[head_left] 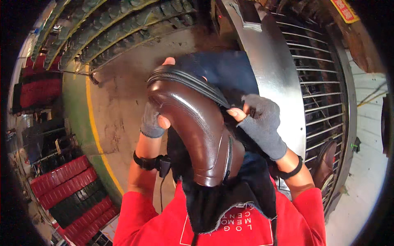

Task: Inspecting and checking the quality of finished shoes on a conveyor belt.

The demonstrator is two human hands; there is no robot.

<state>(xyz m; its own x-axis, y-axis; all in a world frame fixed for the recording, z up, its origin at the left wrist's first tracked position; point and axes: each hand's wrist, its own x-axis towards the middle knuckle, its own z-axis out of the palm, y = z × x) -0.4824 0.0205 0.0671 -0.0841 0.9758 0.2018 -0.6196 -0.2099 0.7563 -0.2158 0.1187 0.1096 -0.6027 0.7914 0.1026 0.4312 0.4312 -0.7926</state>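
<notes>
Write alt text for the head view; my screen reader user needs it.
Two hands in grey fingerless gloves hold a glossy brown leather boot with a zip: left hand behind its shaft, right hand pinching by the zip. A metal wire rack stands to the right.

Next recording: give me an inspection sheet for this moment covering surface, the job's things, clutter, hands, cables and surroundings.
Surface: no bench in view; worn concrete floor with a yellow line.
Job's things: brown leather shoe upper with a zipper edge, held up over a dark apron.
Clutter: another brown shoe behind the wire guard.
Hands: left hand, in a grey fingerless glove, grips the upper's side; right hand, gloved alike, pinches its rear edge.
Cables: thin black lead hanging from the left wristband.
Surroundings: curved metal machine panel, red and black racks at left, long racks at the top.
</notes>
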